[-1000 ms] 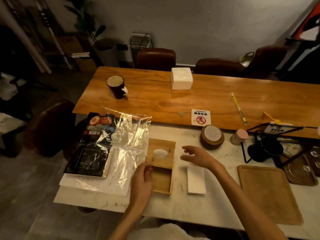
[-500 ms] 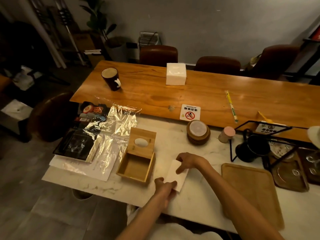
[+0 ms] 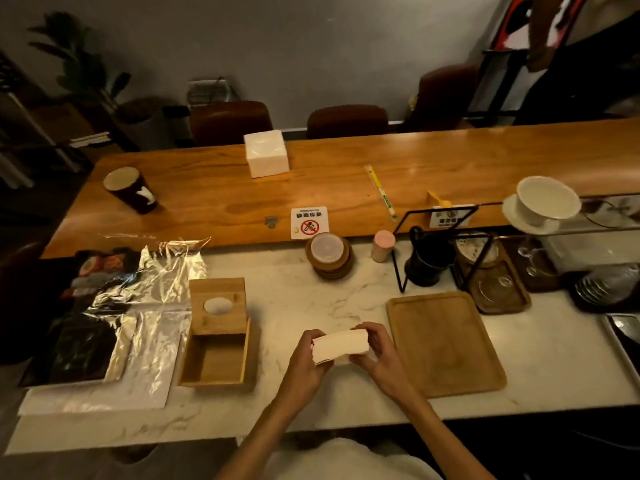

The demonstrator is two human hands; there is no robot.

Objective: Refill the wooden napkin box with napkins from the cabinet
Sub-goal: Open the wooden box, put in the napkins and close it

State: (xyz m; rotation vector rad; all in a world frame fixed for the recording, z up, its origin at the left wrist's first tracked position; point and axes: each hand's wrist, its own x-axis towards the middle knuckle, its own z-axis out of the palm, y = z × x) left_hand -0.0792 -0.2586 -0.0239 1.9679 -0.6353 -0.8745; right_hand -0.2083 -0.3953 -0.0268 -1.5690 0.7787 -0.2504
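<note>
Both hands, left (image 3: 304, 362) and right (image 3: 375, 351), grip the napkins (image 3: 340, 346); the box (image 3: 216, 355) sits open, empty, filling not yet done.

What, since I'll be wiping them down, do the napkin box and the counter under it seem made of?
The napkin box looks like pale matte wood, perhaps bamboo: tan colour, faint straight grain. The counter looks like marble or a marble-look slab: white with grey veins and a slight sheen.
</note>
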